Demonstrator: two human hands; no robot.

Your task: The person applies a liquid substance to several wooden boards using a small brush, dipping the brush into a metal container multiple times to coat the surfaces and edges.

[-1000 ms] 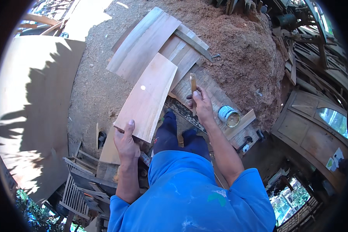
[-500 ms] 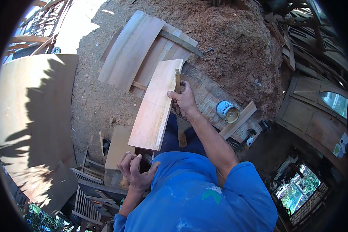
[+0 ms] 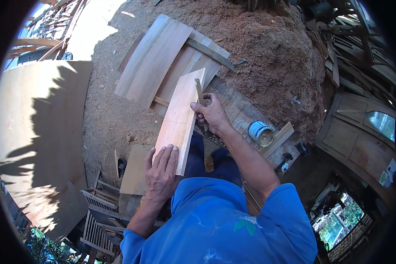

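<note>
A pale wooden board (image 3: 177, 119), with a thin line across its face, is held lengthwise in front of my body. My right hand (image 3: 213, 115) is closed on its right edge, thumb on the face and fingers curled at the side. A narrow brown strip (image 3: 199, 90) sticks up beside that edge from the same hand; its kind is unclear. My left hand (image 3: 163, 169) lies on the board's near end, fingers stretched flat over the face. Its thumb is hidden.
Wide wooden panels (image 3: 156, 57) lie ahead on sawdust-strewn ground, a narrow batten (image 3: 211, 53) across them. An open paint can (image 3: 262, 133) stands on a worn plank surface (image 3: 233, 105) at right, beside a wood offcut (image 3: 279, 140). A large plywood sheet (image 3: 59, 132) is at left.
My left hand has moved up from below the board's near end onto its face. The board has turned slightly, and the brown strip now leans more to the left.
</note>
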